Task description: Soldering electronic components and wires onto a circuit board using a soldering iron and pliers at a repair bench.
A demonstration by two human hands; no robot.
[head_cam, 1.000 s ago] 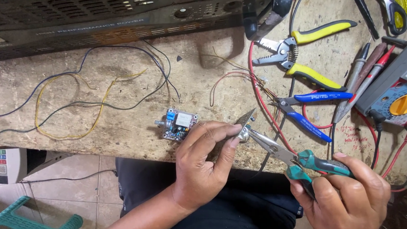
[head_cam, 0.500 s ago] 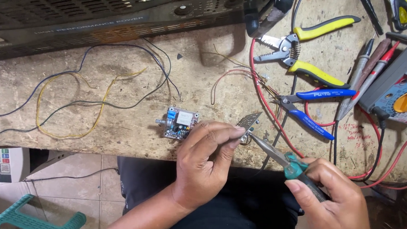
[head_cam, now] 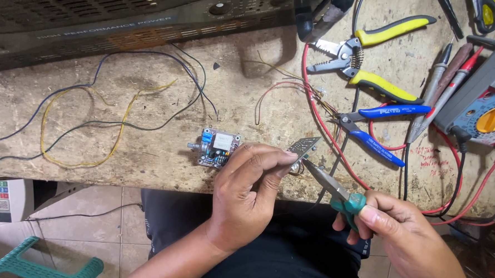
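My left hand [head_cam: 250, 194] pinches a small perforated circuit board [head_cam: 305, 146] between thumb and fingers, just over the front edge of the workbench [head_cam: 148, 160]. In my right hand [head_cam: 399, 235] is a pair of green-handled long-nose pliers [head_cam: 330, 185]; their tips reach up to the underside of that board. A second small circuit board [head_cam: 217, 147] with a blue part and a white block lies on the bench, left of my left hand.
Loose yellow, blue and black wires [head_cam: 91, 123] loop across the bench's left half. Yellow-handled wire strippers [head_cam: 366, 56], blue-handled pliers [head_cam: 378, 128], a multimeter [head_cam: 488, 117] with red leads and screwdrivers lie at right. A dark amplifier case [head_cam: 142, 15] stands behind. A green stool [head_cam: 36, 276] is below.
My right hand has slid lower and to the right, and the pliers now point up more steeply at the small board. My left hand keeps its hold on the board.
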